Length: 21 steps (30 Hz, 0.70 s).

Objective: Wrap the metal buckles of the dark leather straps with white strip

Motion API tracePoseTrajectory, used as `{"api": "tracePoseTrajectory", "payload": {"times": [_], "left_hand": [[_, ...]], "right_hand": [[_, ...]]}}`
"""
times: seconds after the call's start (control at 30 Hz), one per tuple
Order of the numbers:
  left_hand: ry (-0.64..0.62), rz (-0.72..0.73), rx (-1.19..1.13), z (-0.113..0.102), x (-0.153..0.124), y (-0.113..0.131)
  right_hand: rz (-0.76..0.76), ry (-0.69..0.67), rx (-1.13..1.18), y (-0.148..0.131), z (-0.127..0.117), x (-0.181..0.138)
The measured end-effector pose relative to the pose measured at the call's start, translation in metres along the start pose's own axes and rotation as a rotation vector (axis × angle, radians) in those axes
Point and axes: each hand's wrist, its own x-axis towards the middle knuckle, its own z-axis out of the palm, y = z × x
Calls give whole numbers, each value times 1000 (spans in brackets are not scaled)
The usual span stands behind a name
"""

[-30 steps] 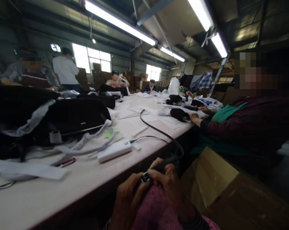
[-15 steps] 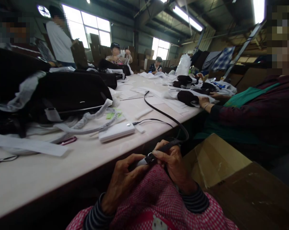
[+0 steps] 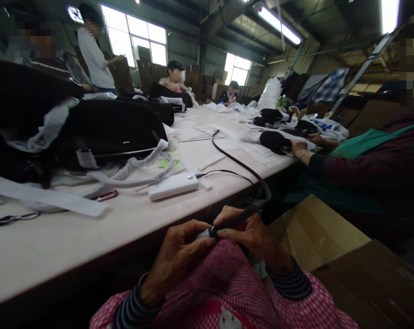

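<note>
A long, narrow, black, leather-like strap (image 3: 267,192) is held above the lap, in front of the near edge of a long white table (image 3: 124,233). Its free length is arched out across the view of the tabletop; whether its tip touches cannot be told. The strap is pinched between thumb and fingers of the right hand (image 3: 250,233), close beside a small, shiny metal fitting (image 3: 212,230). By the left hand (image 3: 181,246), a pale, smooth-looking wrapped end (image 3: 203,235) is pinched, thumb against fingers. The strap is judged light, springy and hardly fragile; the wrapping may be slippery. A firm hold is best taken on the flat band right beside the fitting.
</note>
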Motion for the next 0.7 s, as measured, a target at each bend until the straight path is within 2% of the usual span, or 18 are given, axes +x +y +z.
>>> {"api": "tracePoseTrajectory", "payload": {"times": [0.13, 0.23, 0.33, 0.57, 0.7], "left_hand": [[24, 28, 193, -5, -3, 5], [-40, 43, 406, -9, -4, 8], [-73, 84, 506, -12, -7, 7], [-14, 111, 461, -13, -13, -1], [-58, 0, 252, -16, -9, -2]], "right_hand": [[46, 13, 40, -2, 5, 2], [13, 19, 28, -2, 9, 2], [-50, 4, -15, -2, 11, 0], [-88, 39, -33, 1, 12, -9], [-137, 26, 30, 3, 9, -10]]}}
